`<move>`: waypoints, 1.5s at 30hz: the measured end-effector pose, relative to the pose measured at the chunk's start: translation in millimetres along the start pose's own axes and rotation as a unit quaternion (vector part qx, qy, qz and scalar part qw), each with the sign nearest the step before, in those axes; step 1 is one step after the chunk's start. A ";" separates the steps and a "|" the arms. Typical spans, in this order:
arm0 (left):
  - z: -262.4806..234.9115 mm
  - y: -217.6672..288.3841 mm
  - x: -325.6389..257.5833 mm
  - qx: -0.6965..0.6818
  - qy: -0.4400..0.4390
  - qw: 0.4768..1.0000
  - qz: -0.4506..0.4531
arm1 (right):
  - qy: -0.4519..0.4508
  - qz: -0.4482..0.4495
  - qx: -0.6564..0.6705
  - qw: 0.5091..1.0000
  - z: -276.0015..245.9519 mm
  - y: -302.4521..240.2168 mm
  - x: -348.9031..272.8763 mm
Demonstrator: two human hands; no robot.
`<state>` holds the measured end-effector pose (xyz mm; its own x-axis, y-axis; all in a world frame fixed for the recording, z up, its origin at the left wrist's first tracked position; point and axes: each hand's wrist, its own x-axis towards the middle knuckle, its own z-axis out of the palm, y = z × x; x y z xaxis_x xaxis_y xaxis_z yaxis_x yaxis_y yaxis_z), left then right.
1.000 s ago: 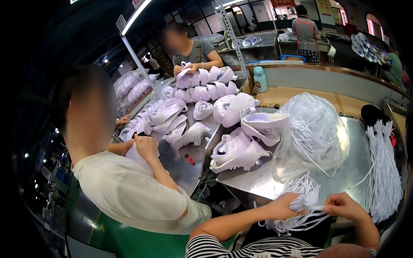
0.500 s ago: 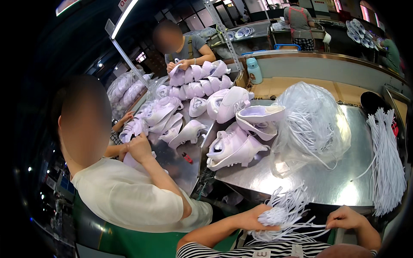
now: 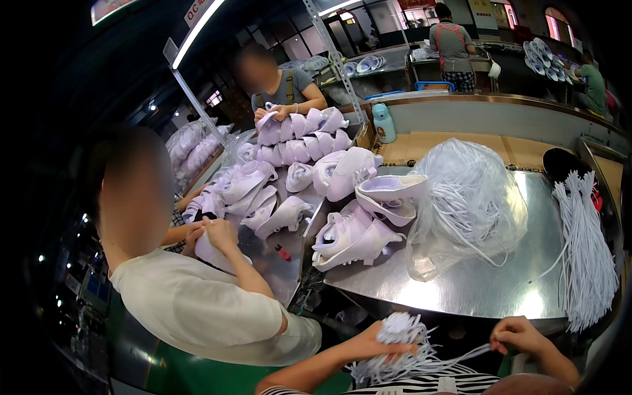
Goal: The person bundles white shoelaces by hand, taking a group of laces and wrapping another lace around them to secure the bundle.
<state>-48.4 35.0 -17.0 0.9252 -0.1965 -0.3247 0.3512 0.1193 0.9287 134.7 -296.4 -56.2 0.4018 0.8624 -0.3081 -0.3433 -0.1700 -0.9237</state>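
Observation:
My left hand is wrapped round a thick bundle of white shoelaces at the table's near edge, in front of my striped shirt. Loose ends fan out below and to the right of that fist. My right hand pinches the tips of a few laces drawn out sideways from the bundle. Just beyond, on the metal table, lies a clear plastic bag filled with more white laces. Another long bunch of laces hangs over the table's right side.
Pale lilac shoes stand left of the bag. A light blue bottle is at the back. Close on my left, a co-worker in a cream shirt handles a shoe; another person works behind the shoe rows. A small red tool lies nearby.
My left hand has moved a little left with the bundle, its lace ends now bunched upward. My right hand has shifted slightly left, still pinching laces. The view has tilted slightly.

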 end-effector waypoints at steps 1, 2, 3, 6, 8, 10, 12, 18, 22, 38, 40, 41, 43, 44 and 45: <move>6.8 3.3 11.7 -0.048 0.003 0.998 0.052 | -0.020 -0.015 0.022 0.999 10.5 -6.9 13.9; 15.3 13.1 19.9 -0.044 0.024 0.995 0.089 | -0.054 -0.038 0.013 0.998 18.4 -17.8 19.0; 23.0 25.6 24.7 -0.043 0.045 0.991 0.122 | -0.087 -0.058 0.006 0.994 24.1 -27.5 21.9; 15.6 58.4 30.3 -0.050 0.053 0.976 0.207 | -0.056 -0.295 -0.305 0.904 35.6 -46.1 31.9; 14.2 72.4 36.1 -0.074 0.107 0.948 0.291 | -0.020 -0.208 -0.296 0.932 32.9 -44.9 20.8; 12.0 87.8 39.9 -0.083 0.166 0.914 0.361 | 0.011 -0.189 -0.349 0.918 25.1 -39.0 15.3; 1.5 100.6 45.6 -0.146 0.211 0.869 0.422 | 0.042 -0.233 -0.462 0.855 16.4 -30.5 10.6; 2.8 136.7 82.2 -0.100 0.240 0.852 0.455 | 0.043 -0.208 -0.603 0.769 10.5 -4.6 -0.6; 40.0 138.0 90.1 0.045 0.135 0.899 0.414 | 0.221 -0.477 -0.466 0.711 48.6 -52.7 36.2; -33.6 182.1 141.2 -0.238 0.225 0.832 0.448 | 0.078 -0.217 -0.471 0.851 87.3 -32.7 27.9; -29.7 177.8 149.3 -0.235 0.200 0.845 0.437 | 0.102 -0.174 -0.358 0.911 70.4 -36.9 19.3; -20.8 172.4 149.9 -0.218 0.188 0.855 0.431 | 0.109 -0.159 -0.295 0.936 59.3 -35.5 20.0; 2.4 173.8 141.2 -0.187 0.152 0.873 0.424 | 0.065 -0.164 -0.300 0.937 45.3 -43.7 22.3; 15.7 176.8 133.3 -0.173 0.133 0.880 0.422 | 0.042 -0.204 -0.365 0.907 40.4 -42.4 26.3; 24.9 178.4 125.4 -0.161 0.116 0.886 0.419 | 0.018 -0.241 -0.427 0.871 36.5 -38.9 31.0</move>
<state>126.7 7.4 112.3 0.8723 0.2926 0.3917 -0.4843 0.4074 0.7742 129.6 -245.6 -21.5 0.3556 0.9192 0.1692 0.6231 -0.0982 -0.7760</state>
